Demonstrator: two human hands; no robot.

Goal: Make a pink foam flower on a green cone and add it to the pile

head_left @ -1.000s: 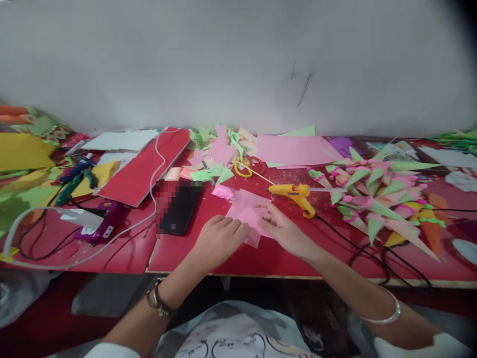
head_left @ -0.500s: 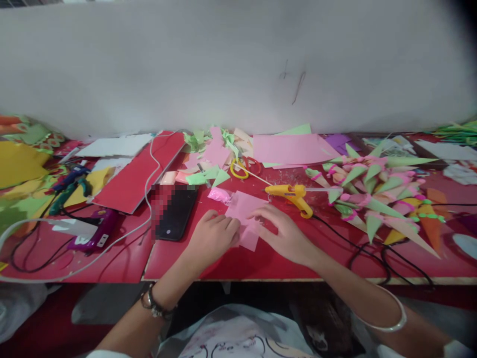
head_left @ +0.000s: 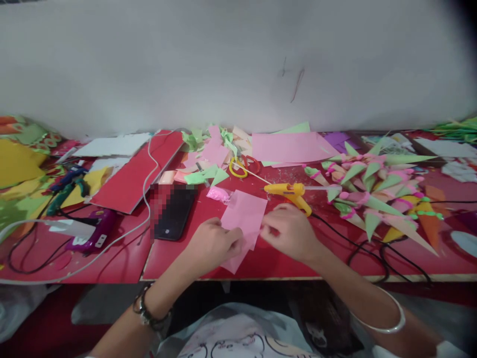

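— What colour is the phone (head_left: 181,211)?
— Black. The board (head_left: 136,174) left of it is red, and so is the table (head_left: 208,253) under it.
— And to its right?
— Pink paper (head_left: 248,209), then a yellow glue gun (head_left: 285,189).
— Below it?
— A pale shirt (head_left: 238,338) with dark lines making a picture.

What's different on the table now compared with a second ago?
The right hand has moved rightward, away from the left hand, to the right edge of the pink paper sheets. A lower corner of the paper now sticks out toward the person. Whether either hand let go is unclear. The yellow glue gun and black phone stayed put.
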